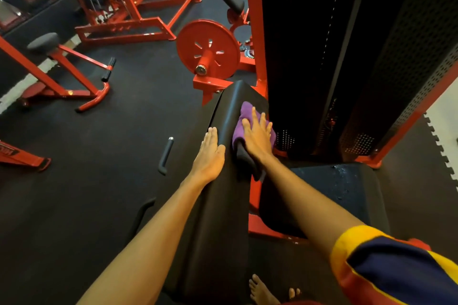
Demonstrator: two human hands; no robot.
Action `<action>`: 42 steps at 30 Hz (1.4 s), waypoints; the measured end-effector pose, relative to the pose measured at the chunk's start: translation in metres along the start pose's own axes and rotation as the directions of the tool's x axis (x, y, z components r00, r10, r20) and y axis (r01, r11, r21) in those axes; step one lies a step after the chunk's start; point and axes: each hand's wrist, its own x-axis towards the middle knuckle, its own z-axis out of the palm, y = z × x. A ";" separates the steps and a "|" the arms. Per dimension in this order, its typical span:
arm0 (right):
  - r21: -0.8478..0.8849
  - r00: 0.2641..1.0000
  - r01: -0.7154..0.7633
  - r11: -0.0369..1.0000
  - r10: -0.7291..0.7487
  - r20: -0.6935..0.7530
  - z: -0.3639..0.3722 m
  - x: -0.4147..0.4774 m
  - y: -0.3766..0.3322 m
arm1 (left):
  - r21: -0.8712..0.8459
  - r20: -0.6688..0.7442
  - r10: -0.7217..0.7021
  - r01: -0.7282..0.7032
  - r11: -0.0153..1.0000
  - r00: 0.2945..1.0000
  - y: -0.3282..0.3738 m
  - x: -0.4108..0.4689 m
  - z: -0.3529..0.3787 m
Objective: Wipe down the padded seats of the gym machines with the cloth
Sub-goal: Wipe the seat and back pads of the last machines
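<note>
While the person leans over a red-framed gym machine, the right hand (257, 132) lies flat on a purple cloth (246, 110), fingers straight and spread, pressing it against the long black back pad (218, 218). The cloth sits near the far end of that pad, on its right-hand side, just beside the black perforated weight-stack cover (371, 57). Purple shows beyond the fingertips and on either side of the palm. A darker strip lies under the heel of the hand; whether it belongs to the cloth cannot be told.

The left hand (210, 153) rests on the left edge of the same pad, beside the right hand but apart from it. Its fingers are straight and close together, the thumb lies on the pad's face, and it grasps nothing.

Below the right forearm lies the black seat pad (347, 193), with drops of water on its far part. A striped short sleeve (396, 262) covers the right upper arm, and a bare foot (260, 290) stands on the dark rubber floor (99, 156) at the bottom edge.

Beyond the back pad's far end a red weight plate (208, 48) sits on a peg. A black handle (166, 156) juts out left of the pad, and more red machines stand farther off, one with a small round black seat (43, 41).
</note>
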 end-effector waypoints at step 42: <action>-0.167 0.864 0.503 0.848 -0.499 0.068 -0.014 0.048 0.022 | 0.061 -0.046 -0.054 0.057 0.997 0.997 0.018 0.042 0.000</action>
